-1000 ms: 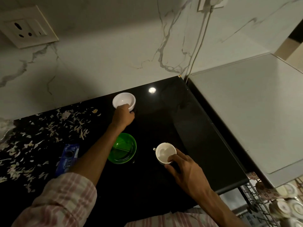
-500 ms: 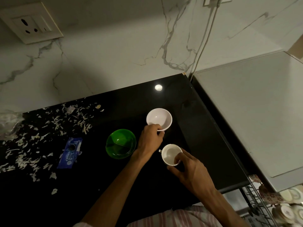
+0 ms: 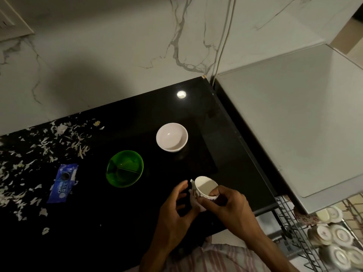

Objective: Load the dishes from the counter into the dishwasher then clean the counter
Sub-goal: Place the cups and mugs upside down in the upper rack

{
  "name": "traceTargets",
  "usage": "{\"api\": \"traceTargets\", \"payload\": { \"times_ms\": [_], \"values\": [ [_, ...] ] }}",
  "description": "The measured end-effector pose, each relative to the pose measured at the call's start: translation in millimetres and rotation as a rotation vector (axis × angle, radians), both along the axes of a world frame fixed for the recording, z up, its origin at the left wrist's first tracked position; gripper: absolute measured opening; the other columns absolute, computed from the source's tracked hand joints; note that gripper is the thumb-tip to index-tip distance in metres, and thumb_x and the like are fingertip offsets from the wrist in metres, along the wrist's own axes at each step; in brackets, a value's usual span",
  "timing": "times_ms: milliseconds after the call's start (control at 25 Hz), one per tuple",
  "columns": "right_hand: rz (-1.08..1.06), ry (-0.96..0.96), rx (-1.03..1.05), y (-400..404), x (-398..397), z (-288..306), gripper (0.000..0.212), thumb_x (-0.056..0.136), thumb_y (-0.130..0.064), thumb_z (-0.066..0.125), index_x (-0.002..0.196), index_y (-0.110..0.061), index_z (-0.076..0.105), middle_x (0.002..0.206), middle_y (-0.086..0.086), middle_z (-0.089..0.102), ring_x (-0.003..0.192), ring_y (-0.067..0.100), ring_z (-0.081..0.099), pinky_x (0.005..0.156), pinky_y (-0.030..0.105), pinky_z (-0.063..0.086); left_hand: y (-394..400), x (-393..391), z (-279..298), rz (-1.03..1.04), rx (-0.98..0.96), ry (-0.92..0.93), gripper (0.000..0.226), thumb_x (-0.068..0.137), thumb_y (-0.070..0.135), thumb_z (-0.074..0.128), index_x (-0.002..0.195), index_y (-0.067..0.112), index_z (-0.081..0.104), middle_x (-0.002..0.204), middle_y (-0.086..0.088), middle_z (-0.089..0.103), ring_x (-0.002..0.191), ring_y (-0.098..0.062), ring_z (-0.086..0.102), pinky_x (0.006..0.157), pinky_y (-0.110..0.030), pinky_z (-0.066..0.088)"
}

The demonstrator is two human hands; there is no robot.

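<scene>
Holding a white cup (image 3: 206, 188) tilted above the black table's (image 3: 117, 222) near edge, the right hand (image 3: 231, 211) has thumb and fingers curled round its rim and wall. Left hand (image 3: 176, 214) sits just beside it, fingers loosely curled, touching the cup's side. White bowl (image 3: 171, 137) stands farther back; green bowl (image 3: 124, 168) to its left. Dishwasher rack (image 3: 306, 232) at lower right holds saucers.

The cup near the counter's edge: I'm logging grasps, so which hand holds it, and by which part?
The right hand grips the cup at its rim and side wall, thumb over the rim. The left hand touches its handle side; its grip cannot be told.
</scene>
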State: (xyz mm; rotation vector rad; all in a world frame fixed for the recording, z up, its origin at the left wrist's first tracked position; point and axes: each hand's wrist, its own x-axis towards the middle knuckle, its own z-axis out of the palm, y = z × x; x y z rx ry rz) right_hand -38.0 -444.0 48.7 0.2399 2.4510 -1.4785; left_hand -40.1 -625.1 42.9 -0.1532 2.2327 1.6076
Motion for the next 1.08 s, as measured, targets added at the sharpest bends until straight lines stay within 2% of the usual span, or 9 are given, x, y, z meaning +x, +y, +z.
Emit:
{"api": "traceTargets", "payload": {
  "times_ms": [200, 360, 440, 520, 640, 760, 840, 960, 1080],
  "values": [
    [-0.089, 0.018, -0.12, -15, 20, 26, 0.022, 0.081, -0.047, 0.07, 0.09, -0.027, 0.067, 0.08, -0.012, 0.073, 0.067, 0.004, 0.068, 0.057, 0.018, 0.05, 1, -4, 7, -0.141, 0.043, -0.042, 0.092, 0.063, 0.061, 0.079, 0.142, 0.049, 0.034, 0.137, 0.021, 0.051, 0.124, 0.001, 0.052, 0.097, -0.028, 0.052],
    [-0.192, 0.078, -0.249, -33, 29, 46, 0.036, 0.085, -0.047, 0.062, 0.115, -0.029, 0.057, 0.101, -0.014, 0.074, 0.084, 0.008, 0.072, 0.071, 0.029, 0.059, -13, -16, 19, -0.118, 0.195, -0.108, 0.082, 0.061, 0.05, 0.084, 0.134, 0.052, 0.045, 0.13, 0.014, 0.061, 0.116, -0.006, 0.061, 0.093, -0.034, 0.055],
    [-0.231, 0.131, -0.201, -40, 34, 48, 0.049, 0.084, -0.05, 0.062, 0.128, -0.032, 0.05, 0.11, -0.016, 0.071, 0.091, 0.006, 0.071, 0.074, 0.027, 0.059, -15, -23, 23, -0.038, 0.29, -0.195, 0.07, 0.066, 0.041, 0.084, 0.129, 0.043, 0.053, 0.126, 0.005, 0.065, 0.111, -0.013, 0.066, 0.092, -0.038, 0.056],
    [-0.246, 0.16, -0.161, -48, 43, 50, 0.048, 0.087, -0.045, 0.066, 0.13, -0.034, 0.048, 0.116, -0.017, 0.067, 0.095, 0.005, 0.069, 0.073, 0.026, 0.058, -13, -24, 26, 0.028, 0.445, -0.361, 0.059, 0.073, 0.035, 0.08, 0.127, 0.031, 0.059, 0.122, -0.007, 0.068, 0.106, -0.024, 0.068, 0.087, -0.042, 0.057],
    [-0.249, 0.197, -0.074, -50, 61, 49, 0.054, 0.084, -0.04, 0.073, 0.131, -0.037, 0.047, 0.12, -0.021, 0.061, 0.102, 0.007, 0.064, 0.079, 0.025, 0.055, 2, -18, 36, 0.019, 0.631, -0.543, 0.053, 0.082, 0.036, 0.064, 0.13, 0.014, 0.059, 0.12, -0.018, 0.067, 0.11, -0.032, 0.066, 0.08, -0.036, 0.058],
    [-0.294, 0.214, 0.109, -43, 75, 41, 0.07, 0.077, -0.054, 0.074, 0.137, -0.038, 0.041, 0.127, -0.025, 0.053, 0.114, 0.002, 0.054, 0.09, 0.017, 0.046, 21, -4, 38, -0.022, 0.66, -0.648, 0.051, 0.088, 0.039, 0.057, 0.129, 0.008, 0.059, 0.123, -0.02, 0.065, 0.118, -0.035, 0.061, 0.098, -0.045, 0.051],
    [-0.35, 0.209, 0.184, -34, 83, 36, 0.071, 0.076, -0.057, 0.073, 0.137, -0.039, 0.041, 0.127, -0.027, 0.051, 0.114, -0.005, 0.05, 0.089, 0.01, 0.043, 35, 9, 39, -0.062, 0.641, -0.706, 0.05, 0.088, 0.041, 0.056, 0.127, 0.009, 0.062, 0.122, -0.021, 0.066, 0.119, -0.036, 0.06, 0.107, -0.05, 0.043],
    [-0.412, 0.199, 0.257, -7, 102, 33, 0.066, 0.075, -0.061, 0.067, 0.134, -0.042, 0.042, 0.121, -0.029, 0.049, 0.104, -0.008, 0.051, 0.082, 0.009, 0.042, 63, 33, 38, -0.154, 0.577, -0.78, 0.049, 0.088, 0.048, 0.054, 0.121, 0.015, 0.066, 0.119, -0.018, 0.068, 0.114, -0.033, 0.064, 0.104, -0.048, 0.045],
    [-0.428, 0.188, 0.285, 31, 128, 34, 0.067, 0.071, -0.063, 0.062, 0.133, -0.039, 0.048, 0.117, -0.03, 0.051, 0.103, -0.008, 0.049, 0.084, 0.015, 0.043, 97, 53, 30, -0.225, 0.423, -0.733, 0.054, 0.083, 0.059, 0.055, 0.121, 0.022, 0.066, 0.117, -0.014, 0.069, 0.109, -0.031, 0.067, 0.097, -0.051, 0.05]
  ]
}}
